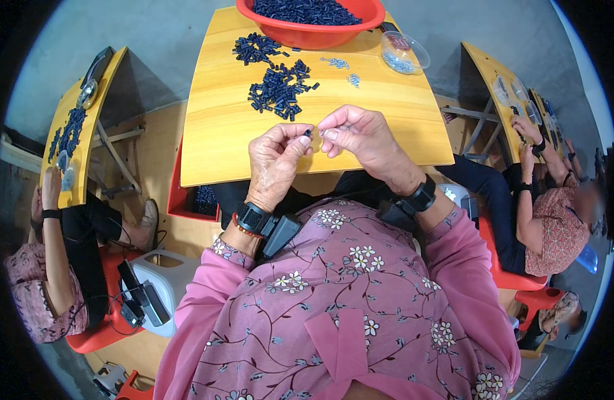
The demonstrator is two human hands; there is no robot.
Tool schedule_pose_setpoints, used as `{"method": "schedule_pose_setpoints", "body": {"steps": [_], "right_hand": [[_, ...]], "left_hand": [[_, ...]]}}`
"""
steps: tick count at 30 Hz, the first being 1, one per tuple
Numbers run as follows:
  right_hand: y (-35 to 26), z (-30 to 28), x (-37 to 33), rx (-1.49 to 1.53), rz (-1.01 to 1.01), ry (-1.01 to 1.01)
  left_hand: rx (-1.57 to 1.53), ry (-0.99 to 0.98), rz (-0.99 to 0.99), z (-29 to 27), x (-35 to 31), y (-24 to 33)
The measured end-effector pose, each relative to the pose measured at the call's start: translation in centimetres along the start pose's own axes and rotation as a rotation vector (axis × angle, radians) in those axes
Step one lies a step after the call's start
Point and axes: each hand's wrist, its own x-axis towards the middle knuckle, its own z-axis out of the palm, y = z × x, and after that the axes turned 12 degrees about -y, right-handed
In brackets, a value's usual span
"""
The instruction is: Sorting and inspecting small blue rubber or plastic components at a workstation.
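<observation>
My left hand (275,163) pinches a small black cylindrical part (307,133) between thumb and fingertips, just above the front of the wooden table (217,137). Close beside it, my right hand (361,139) is closed in a pinch; whatever is between its fingertips is too small to make out. The fingertips of both hands nearly meet. Beyond my hands lies a loose pile of similar black parts (278,92), with a smaller pile (255,49) behind it. Tiny silvery pieces (337,63) lie scattered to the right of these, with another little cluster (353,80) nearer.
A red basin (307,35) full of black parts stands at the table's far edge. Right of it is a clear round tub (405,55) with silvery pieces. A red crate (177,200) sits under the table's left side. Other people work at tables (100,100) on both sides.
</observation>
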Motion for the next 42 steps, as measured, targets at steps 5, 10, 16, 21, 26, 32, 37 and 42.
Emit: {"method": "schedule_pose_setpoints", "body": {"steps": [5, 10, 16, 21, 26, 32, 37, 42], "right_hand": [[0.2, 0.1, 0.0, -0.019, -0.003, 0.015], [0.1, 0.2, 0.4, -0.091, -0.006, 0.051], [-0.3, 0.5, 0.8, -0.198, -0.021, 0.049], [0.4, 0.4, 0.9, -0.264, -0.037, 0.082], [0.4, 0.4, 0.8, -0.263, -0.055, 0.070], [0.2, 0.6, 1.0, -0.260, -0.044, 0.066], [0.2, 0.5, 1.0, -0.281, -0.040, 0.030], [0.1, 0.6, 0.9, -0.336, -0.116, -0.022]], "left_hand": [[-0.006, -0.004, 0.006, 0.1, 0.0, 0.0], [0.047, -0.049, -0.008, -0.3, 0.0, -0.2], [0.037, -0.057, -0.020, -0.4, 0.0, -0.4], [-0.031, -0.036, -0.004, 0.0, 0.0, -0.1], [-0.146, -0.068, -0.014, -0.1, 0.0, -0.2], [-0.220, -0.092, -0.033, 0.0, 0.1, -0.2], [-0.203, -0.079, -0.024, -0.3, 0.2, -0.5], [-0.276, -0.071, -0.055, -0.1, 0.2, -0.8]]}}
